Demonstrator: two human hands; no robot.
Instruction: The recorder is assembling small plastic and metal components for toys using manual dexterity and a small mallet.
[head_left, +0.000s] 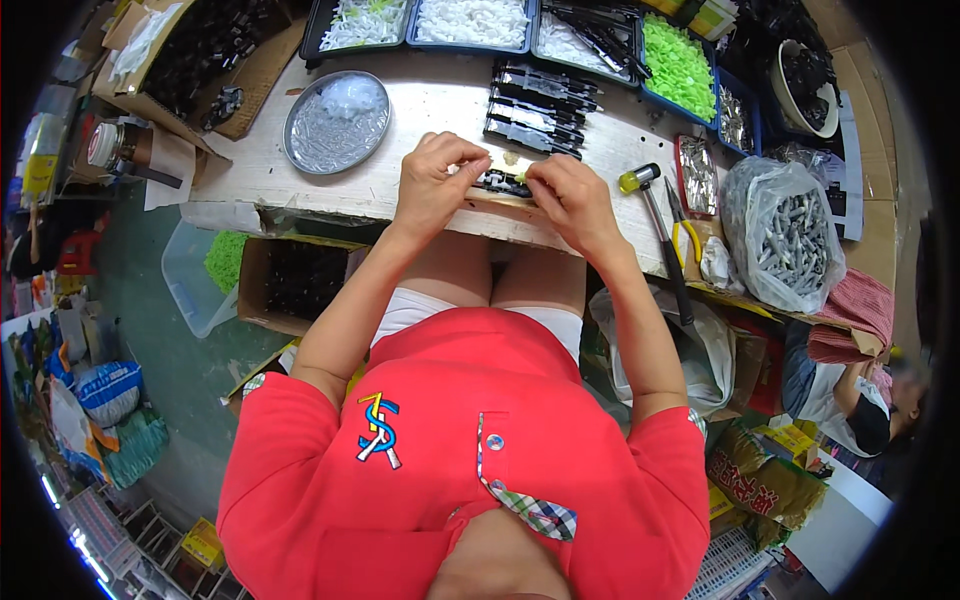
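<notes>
A small black assembly with shiny metal parts [499, 182] lies at the table's front edge, between my two hands. My left hand [435, 182] is at its left end, thumb and forefinger pinched together; what they hold, if anything, is too small to make out. At the other end, my right hand [577, 197] pinches a small light-green piece [520, 178] against or just above the assembly. Just beyond my hands, several similar black and silver assemblies [540, 105] lie side by side in a row.
A round metal dish [337, 160] holding clear small parts is at left. Trays of white pieces [470, 22] and green pieces [678, 65] line the back. At right are a hammer [662, 220], pliers [684, 222] and a plastic bag of metal parts [790, 240]. A cardboard box [245, 110] stands far left.
</notes>
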